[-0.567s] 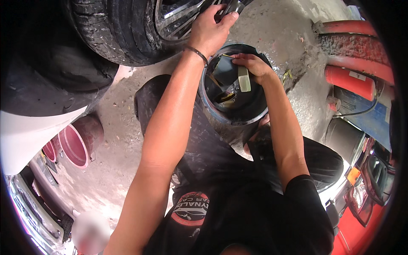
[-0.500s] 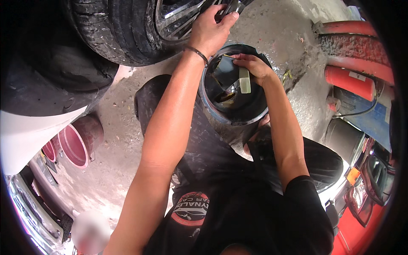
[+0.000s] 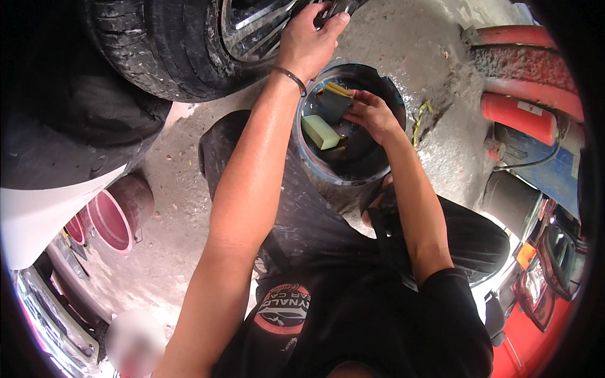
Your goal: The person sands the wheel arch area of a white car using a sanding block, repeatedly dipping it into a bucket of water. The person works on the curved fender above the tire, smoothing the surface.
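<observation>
My right hand (image 3: 372,116) is over a round black tub (image 3: 386,165). Its fingers pinch the edge of a folded sheet of sandpaper (image 3: 333,106), dark grey with a yellowish side showing. Left of that hand, a pale green block (image 3: 321,132) lies in the tub, tilted, beside dark and yellowish scraps that are hard to make out. My left hand (image 3: 309,43) is up by the wheel (image 3: 255,28), its fingers closed around a dark glossy piece (image 3: 340,7) at the rim. Whether that piece belongs to the wheel cannot be made out.
The tyre (image 3: 183,50) stands beyond the tub at the left, near a black and white car panel (image 3: 57,189). Pinkish buckets (image 3: 113,217) stand on the left. A red cylinder (image 3: 517,118) and red curved parts (image 3: 523,63) line the right. Yellow strips (image 3: 421,120) lie on the concrete floor.
The green block has gone from under my right hand to the tub's left side. The sandpaper in that hand has turned and folded, showing more yellow. My left hand keeps its hold.
</observation>
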Motion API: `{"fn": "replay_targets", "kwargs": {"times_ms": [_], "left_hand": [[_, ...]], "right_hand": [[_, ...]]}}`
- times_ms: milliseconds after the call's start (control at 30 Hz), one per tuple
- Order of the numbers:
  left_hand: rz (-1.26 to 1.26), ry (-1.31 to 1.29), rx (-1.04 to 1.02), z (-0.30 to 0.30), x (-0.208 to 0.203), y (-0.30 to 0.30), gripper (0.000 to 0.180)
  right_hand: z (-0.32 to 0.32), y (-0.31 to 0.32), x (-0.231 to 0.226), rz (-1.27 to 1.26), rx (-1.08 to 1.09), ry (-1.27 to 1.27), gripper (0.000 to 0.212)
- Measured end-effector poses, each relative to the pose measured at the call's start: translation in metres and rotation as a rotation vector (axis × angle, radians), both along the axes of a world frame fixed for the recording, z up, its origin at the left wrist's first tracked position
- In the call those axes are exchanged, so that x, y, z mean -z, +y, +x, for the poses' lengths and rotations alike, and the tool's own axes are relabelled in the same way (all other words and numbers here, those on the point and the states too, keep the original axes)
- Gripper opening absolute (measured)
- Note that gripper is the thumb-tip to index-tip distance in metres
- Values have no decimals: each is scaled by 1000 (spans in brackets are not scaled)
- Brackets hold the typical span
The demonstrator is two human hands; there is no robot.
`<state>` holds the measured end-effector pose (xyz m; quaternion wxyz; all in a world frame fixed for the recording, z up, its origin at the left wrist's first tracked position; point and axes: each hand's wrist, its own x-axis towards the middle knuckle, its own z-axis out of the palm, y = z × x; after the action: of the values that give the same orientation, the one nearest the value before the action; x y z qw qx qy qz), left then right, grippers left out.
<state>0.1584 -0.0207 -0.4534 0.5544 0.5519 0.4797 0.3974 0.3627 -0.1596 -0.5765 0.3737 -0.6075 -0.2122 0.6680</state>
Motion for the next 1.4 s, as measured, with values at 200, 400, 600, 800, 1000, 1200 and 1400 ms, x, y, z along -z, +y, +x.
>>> {"fn": "replay_targets", "kwargs": {"times_ms": [200,400,600,800,1000,1200,1400], "left_hand": [[32,6,34,-1,4,0,40],[11,-33,55,6,10,-1,56],[36,-2,58,0,12,-6,56],[8,-41,24,5,8,-7,57],[20,34,28,1,-5,-10,51],[78,-27,-6,-6,3,-12,53],[75,-19,-32,-29,-3,-23,51]], "right_hand": [[1,-13,-36,125,-1176,-882,39],[-9,-26,-20,253,-1021,-830,28],[18,3,-62,-113,-624,-505,32],[5,-12,-29,489,-342,-1091,28],[-3,-36,3,230,-887,-1553,21],[7,-18,97,84,-1016,-1316,34],[0,-10,110,2,-789,-704,42]]}}
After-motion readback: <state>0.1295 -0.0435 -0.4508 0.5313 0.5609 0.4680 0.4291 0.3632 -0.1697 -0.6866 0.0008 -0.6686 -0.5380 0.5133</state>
